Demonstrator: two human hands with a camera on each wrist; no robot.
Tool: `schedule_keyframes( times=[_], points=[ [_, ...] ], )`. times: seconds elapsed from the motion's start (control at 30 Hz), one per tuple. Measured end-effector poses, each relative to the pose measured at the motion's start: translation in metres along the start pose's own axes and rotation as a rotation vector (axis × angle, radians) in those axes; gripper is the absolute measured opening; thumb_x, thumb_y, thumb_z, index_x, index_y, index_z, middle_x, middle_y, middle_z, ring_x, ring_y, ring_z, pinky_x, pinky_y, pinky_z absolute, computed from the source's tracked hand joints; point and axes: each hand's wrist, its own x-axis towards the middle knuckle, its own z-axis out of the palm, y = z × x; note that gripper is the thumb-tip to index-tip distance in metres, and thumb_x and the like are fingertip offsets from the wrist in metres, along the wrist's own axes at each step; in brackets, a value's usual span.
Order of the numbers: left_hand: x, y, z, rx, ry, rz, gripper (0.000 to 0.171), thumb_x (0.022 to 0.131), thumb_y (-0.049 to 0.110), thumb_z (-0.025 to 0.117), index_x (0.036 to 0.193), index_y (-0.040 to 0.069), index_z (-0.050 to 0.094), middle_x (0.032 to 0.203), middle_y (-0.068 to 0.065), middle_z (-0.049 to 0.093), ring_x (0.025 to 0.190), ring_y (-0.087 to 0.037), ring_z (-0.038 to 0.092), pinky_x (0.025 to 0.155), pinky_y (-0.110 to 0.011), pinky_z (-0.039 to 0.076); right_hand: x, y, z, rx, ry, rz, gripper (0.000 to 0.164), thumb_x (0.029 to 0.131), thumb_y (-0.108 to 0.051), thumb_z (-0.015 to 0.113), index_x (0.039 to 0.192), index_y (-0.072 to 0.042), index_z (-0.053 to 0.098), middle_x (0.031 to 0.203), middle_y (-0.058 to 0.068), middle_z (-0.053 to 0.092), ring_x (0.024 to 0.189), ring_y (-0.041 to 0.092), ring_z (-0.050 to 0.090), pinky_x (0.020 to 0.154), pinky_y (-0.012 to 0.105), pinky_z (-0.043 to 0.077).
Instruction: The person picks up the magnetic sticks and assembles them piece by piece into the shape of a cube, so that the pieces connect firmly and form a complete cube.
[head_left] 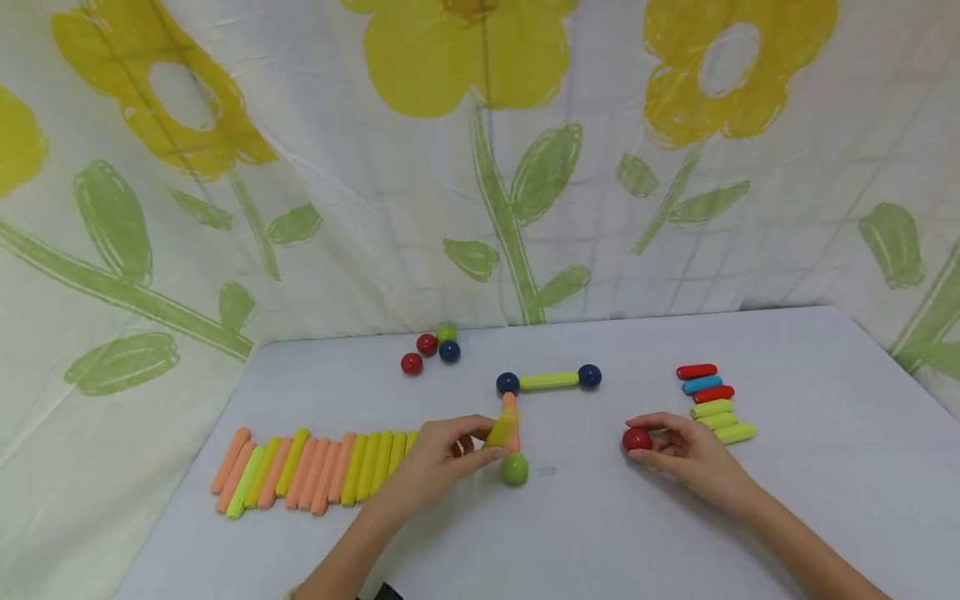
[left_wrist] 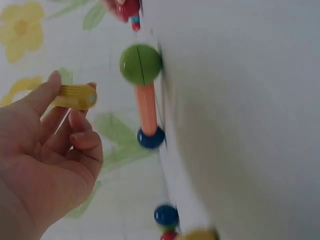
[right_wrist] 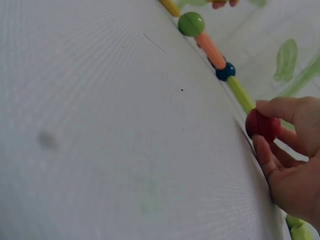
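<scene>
My left hand [head_left: 442, 454] pinches a yellow rod [head_left: 501, 427] between thumb and fingers, held over an orange rod [head_left: 513, 437]. That orange rod joins a green ball [head_left: 514, 469] at its near end to a dark blue ball [head_left: 507, 383] at its far end. From the blue ball a lime rod [head_left: 549, 381] runs right to a second dark blue ball [head_left: 589, 376]. Off to the right, my right hand [head_left: 693, 458] grips a red ball [head_left: 637, 439] with thumb and fingertips. The right wrist view shows the same red ball [right_wrist: 262, 125] between the fingers.
A row of orange, yellow and lime rods [head_left: 315, 471] lies at the left, partly behind my left hand. Several loose balls [head_left: 427, 344] are grouped at the back. Short red, blue and lime rods [head_left: 708, 408] lie at the right. A flowered cloth [head_left: 360, 275] hangs behind the table.
</scene>
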Motion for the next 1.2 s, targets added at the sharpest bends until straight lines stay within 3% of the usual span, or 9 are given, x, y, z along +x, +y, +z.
schedule_keyframes(
  times=[0.2, 0.37, 0.5, 0.73, 1.0, 1.2],
  points=[
    [0.024, 0.008, 0.029, -0.053, -0.015, 0.066, 0.026, 0.096, 0.013, 0.079, 0.119, 0.003, 0.076, 0.102, -0.007, 0.076, 0.077, -0.004, 0.054, 0.07, -0.017, 0.048, -0.001, -0.001, 0.0, 0.008, 0.004, 0.003, 0.047, 0.096, -0.016, 0.079, 0.137, 0.002, 0.064, 0.112, 0.013, 0.069, 0.086, 0.017, 0.066, 0.075, 0.021, 0.059],
    [0.032, 0.01, 0.041, -0.047, -0.025, 0.072, 0.026, 0.092, 0.013, 0.084, 0.116, 0.005, 0.078, 0.102, -0.007, 0.079, 0.067, -0.002, 0.046, 0.062, -0.017, 0.038, 0.0, 0.0, 0.002, 0.017, 0.002, -0.01, 0.048, 0.096, -0.016, 0.079, 0.137, 0.003, 0.063, 0.109, 0.012, 0.07, 0.084, 0.016, 0.066, 0.074, 0.021, 0.059],
    [0.033, 0.009, 0.043, -0.014, -0.031, 0.052, 0.024, 0.09, 0.014, 0.085, 0.113, 0.008, 0.08, 0.103, -0.005, 0.08, 0.063, -0.003, 0.043, 0.059, -0.018, 0.035, -0.001, -0.002, 0.004, 0.024, 0.008, -0.014, 0.047, 0.097, -0.015, 0.078, 0.138, 0.003, 0.063, 0.111, 0.013, 0.069, 0.085, 0.016, 0.066, 0.075, 0.021, 0.059],
    [0.036, 0.005, 0.044, 0.024, -0.063, 0.014, 0.021, 0.09, 0.017, 0.086, 0.11, 0.013, 0.082, 0.101, 0.001, 0.078, 0.074, -0.007, 0.05, 0.062, -0.019, 0.037, -0.003, -0.004, 0.01, 0.04, 0.008, -0.013, 0.047, 0.096, -0.017, 0.079, 0.138, -0.002, 0.064, 0.116, 0.013, 0.069, 0.088, 0.016, 0.067, 0.07, 0.024, 0.059],
    [0.035, 0.007, 0.042, 0.1, -0.155, 0.0, 0.026, 0.095, 0.007, 0.079, 0.12, 0.007, 0.08, 0.111, -0.005, 0.079, 0.056, -0.005, 0.045, 0.055, -0.016, 0.038, -0.004, -0.006, 0.013, 0.095, -0.048, -0.038, 0.048, 0.097, -0.016, 0.078, 0.139, 0.002, 0.062, 0.117, 0.019, 0.068, 0.09, 0.016, 0.07, 0.075, 0.023, 0.06],
    [0.033, 0.013, 0.045, 0.235, -0.17, -0.002, 0.027, 0.095, 0.008, 0.079, 0.122, 0.009, 0.08, 0.113, -0.001, 0.08, 0.077, -0.002, 0.058, 0.072, -0.016, 0.051, -0.006, -0.006, 0.014, 0.099, -0.093, -0.08, 0.047, 0.098, -0.016, 0.076, 0.139, 0.002, 0.062, 0.109, 0.017, 0.07, 0.088, 0.017, 0.069, 0.074, 0.022, 0.058]
  ],
)
